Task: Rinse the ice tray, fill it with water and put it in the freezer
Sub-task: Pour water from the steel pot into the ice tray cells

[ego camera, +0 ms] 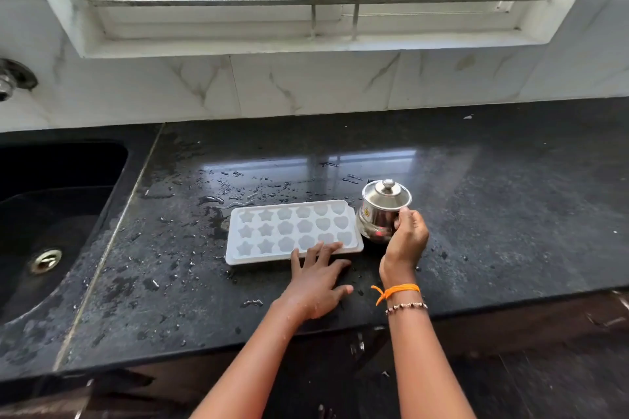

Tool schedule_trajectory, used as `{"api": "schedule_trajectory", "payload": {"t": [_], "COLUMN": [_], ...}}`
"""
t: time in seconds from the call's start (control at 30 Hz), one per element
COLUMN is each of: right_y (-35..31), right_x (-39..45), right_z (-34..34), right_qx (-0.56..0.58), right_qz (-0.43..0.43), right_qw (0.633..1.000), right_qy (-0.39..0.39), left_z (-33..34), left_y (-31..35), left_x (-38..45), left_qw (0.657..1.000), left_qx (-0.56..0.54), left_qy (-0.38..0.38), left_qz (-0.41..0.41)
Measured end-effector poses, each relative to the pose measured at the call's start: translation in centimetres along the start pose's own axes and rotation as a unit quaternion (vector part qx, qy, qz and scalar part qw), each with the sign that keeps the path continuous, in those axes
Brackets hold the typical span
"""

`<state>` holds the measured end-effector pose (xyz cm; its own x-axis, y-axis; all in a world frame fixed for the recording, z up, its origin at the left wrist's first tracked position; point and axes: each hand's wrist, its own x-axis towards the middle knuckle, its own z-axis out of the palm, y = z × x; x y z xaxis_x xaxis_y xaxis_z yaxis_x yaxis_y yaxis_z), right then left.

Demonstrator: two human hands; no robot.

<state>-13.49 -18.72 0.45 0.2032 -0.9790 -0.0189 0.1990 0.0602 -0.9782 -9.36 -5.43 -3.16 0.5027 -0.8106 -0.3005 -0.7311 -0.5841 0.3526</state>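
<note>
A white ice tray (pixel 292 231) with star, flower and heart moulds lies flat on the wet black counter (pixel 476 214). My left hand (pixel 318 281) rests on the counter with spread fingers, its fingertips touching the tray's near rim. Just right of the tray stands a small lidded steel jug (pixel 383 211). My right hand (pixel 406 240) is wrapped around the jug's right side at its handle. The jug stands upright on the counter with its lid on.
A black sink (pixel 51 214) with a metal drain is set into the counter at the left. A steel tap fitting (pixel 12 80) sticks out of the marble wall above it. Water drops lie scattered around the tray. A barred window sits behind.
</note>
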Motion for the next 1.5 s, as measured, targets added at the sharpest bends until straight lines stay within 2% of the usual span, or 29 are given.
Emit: {"api": "schedule_trajectory", "payload": {"t": [0.13, 0.27, 0.4, 0.53, 0.67, 0.9, 1.03, 1.5], "right_y": [-1.5, -2.4, -3.0, -2.9, -1.8, -0.2, 0.2, 0.3], "right_x": [-0.9, -1.7, -2.8, -4.1, -4.7, -5.5, -5.7, -6.1], "right_z": [1.1, 3.0, 5.1, 7.3, 9.2, 10.8, 11.4, 12.1], "right_qx": [0.062, 0.123, 0.181, 0.184, 0.15, 0.061, 0.01, -0.018], "right_qz": [-0.014, 0.011, 0.029, 0.051, 0.068, 0.068, 0.047, 0.039], "right_qw": [0.996, 0.986, 0.974, 0.971, 0.976, 0.984, 0.987, 0.986], "right_qy": [-0.059, -0.112, -0.131, -0.142, -0.142, -0.15, -0.151, -0.163], "left_z": [-0.6, -0.5, -0.8, -2.2, -2.0, -0.6, -0.7, -0.5], "left_y": [-0.8, -2.3, -5.3, -9.5, -13.2, -15.7, -15.6, -15.8], "left_x": [-0.1, -0.9, -1.8, -3.0, -4.4, -4.9, -4.7, -4.3], "left_qw": [0.997, 0.956, 0.932, 0.921, 0.925, 0.936, 0.953, 0.966], "left_qx": [-0.073, -0.239, -0.22, -0.182, -0.153, -0.132, -0.091, -0.05], "left_qy": [0.016, 0.171, 0.287, 0.333, 0.324, 0.308, 0.263, 0.216], "left_qz": [0.016, 0.023, -0.019, -0.083, -0.124, -0.107, -0.116, -0.131]}}
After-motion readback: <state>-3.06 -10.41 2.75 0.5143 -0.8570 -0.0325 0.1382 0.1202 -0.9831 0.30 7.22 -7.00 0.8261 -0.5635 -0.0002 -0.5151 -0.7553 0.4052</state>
